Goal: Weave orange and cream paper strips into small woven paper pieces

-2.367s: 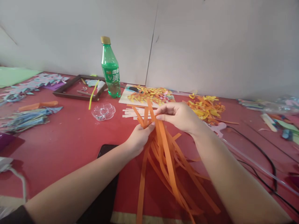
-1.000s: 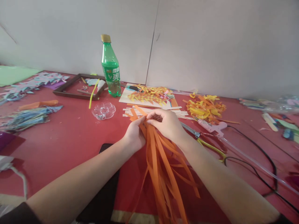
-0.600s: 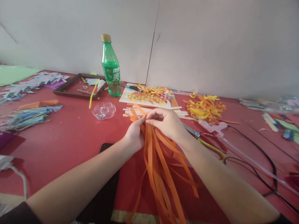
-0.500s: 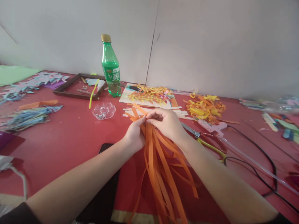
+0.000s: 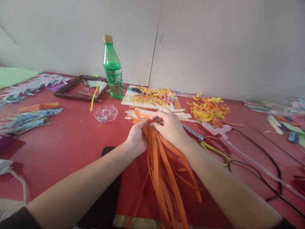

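Beads (image 5: 104, 119) in clear flower-shaped dish (image 5: 115, 112), liquid in green bottle (image 5: 112, 71)

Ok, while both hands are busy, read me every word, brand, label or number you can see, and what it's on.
"爽": large white character on the green bottle.
"雪": probable first character of the line above it, on the same bottle; the rest is too blurred to read.
Small print on that bottle: too small.
Beads in the clear flower-shaped tray: too small to tell if lettered.
Orange strips: no text seen.
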{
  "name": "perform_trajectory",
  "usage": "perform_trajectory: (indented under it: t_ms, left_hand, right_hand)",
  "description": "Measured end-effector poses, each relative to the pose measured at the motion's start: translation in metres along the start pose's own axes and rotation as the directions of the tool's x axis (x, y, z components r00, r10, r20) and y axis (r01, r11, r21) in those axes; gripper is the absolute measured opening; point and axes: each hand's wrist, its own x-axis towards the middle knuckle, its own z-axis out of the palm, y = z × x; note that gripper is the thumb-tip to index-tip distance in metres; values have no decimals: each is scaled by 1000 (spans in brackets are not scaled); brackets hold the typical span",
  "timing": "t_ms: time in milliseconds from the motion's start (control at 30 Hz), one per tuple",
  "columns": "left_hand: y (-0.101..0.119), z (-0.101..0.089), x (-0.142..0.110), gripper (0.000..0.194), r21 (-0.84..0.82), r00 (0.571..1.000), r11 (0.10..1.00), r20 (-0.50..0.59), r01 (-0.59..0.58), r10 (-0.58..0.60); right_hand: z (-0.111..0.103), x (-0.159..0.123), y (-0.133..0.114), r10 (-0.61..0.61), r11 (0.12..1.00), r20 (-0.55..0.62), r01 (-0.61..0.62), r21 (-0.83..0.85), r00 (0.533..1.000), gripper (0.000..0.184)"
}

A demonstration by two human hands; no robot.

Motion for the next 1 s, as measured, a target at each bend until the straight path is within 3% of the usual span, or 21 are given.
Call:
perform_trajectory:
  t_ms: [267,400,667,867,1000]
  left_hand:
    - [0,0,-1,19,42,999,999,-31,-17,19]
    - [-1,1,-1,17,54,996,998,-76,-35,39]
    - [-4,1,-2,18,213,985,974,-130,-83,113]
    - [-7,-2,-1,15,288,977,946,-109,-147,185]
    - [-9,-4,1,11,306,976,936,-76,-174,206]
  right_hand:
    - [-1,0,-7,5,1000,1,-5,17,1000,11]
    - [-5,-1,-11,67,995,27,-69,68,997,8]
    - [-7,-1,-10,57,989,8,-58,133,998,4]
    - [-7,1,-5,52,985,-45,-44,168,998,15]
    - [-11,4,-1,114,968,-25,-105,227,993,27]
